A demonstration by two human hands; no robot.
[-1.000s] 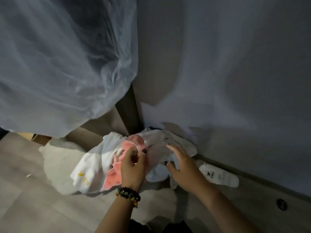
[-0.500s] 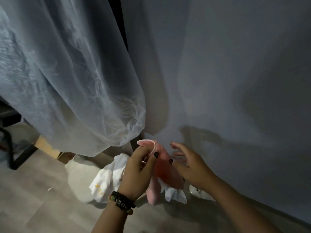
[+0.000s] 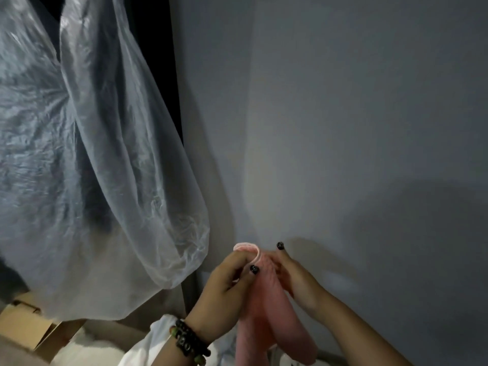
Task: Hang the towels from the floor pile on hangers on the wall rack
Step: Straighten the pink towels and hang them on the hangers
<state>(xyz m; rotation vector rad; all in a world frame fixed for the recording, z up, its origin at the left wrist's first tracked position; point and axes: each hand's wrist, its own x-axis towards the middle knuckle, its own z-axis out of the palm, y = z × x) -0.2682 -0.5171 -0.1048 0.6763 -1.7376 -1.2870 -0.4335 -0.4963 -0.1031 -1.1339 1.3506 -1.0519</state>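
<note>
A pink towel point(image 3: 274, 315) hangs in front of the grey wall, lifted above the floor pile. My left hand point(image 3: 224, 289), with a beaded bracelet on the wrist, pinches its top edge, where a small pink loop point(image 3: 248, 249) sticks up. From the right, my right hand point(image 3: 295, 281) holds the towel's upper part, one finger raised. White towels of the pile point(image 3: 163, 339) lie on the floor below my left wrist. No hanger or rack is in view.
Garments in clear plastic covers point(image 3: 92, 167) hang on the left and reach low. A cardboard box point(image 3: 29, 328) sits on the floor at the lower left. The grey wall point(image 3: 356, 128) fills the right side.
Both hands rose with the pink towel, lifting it off the white pile. My right hand went from reaching near it to holding its upper part. The view tilted upward.
</note>
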